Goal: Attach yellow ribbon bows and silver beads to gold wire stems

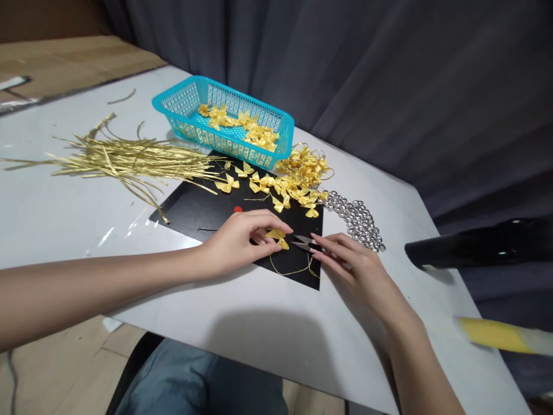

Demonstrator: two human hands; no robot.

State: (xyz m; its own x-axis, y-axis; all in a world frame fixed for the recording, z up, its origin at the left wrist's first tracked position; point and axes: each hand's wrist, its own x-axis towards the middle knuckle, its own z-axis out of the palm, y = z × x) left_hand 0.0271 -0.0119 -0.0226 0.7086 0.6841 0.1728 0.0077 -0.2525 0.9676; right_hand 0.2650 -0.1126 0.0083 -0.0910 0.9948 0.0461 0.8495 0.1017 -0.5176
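My left hand (235, 239) is closed in a pinch on a yellow ribbon bow (280, 237), held over the black mat (194, 207). A thin gold thread (287, 273) curves below the bow onto the mat. In my right hand (352, 256) is a pair of thread snips (305, 242), its blades parted and pointing left at the bow. A small gap shows between the blade tips and the bow. Several more yellow bows (280, 185) lie along the mat's far side, and a needle-like dark rod (207, 229) lies partly behind my left hand.
A blue plastic basket (190, 129) holding yellow bows stands at the back. Gold cords (129, 158) lie in a bundle at left. Silver beads (356, 222) and looped yellow bows (306, 164) are at right, near a black cylindrical object (466, 245) and a yellow-ended object (496, 334).
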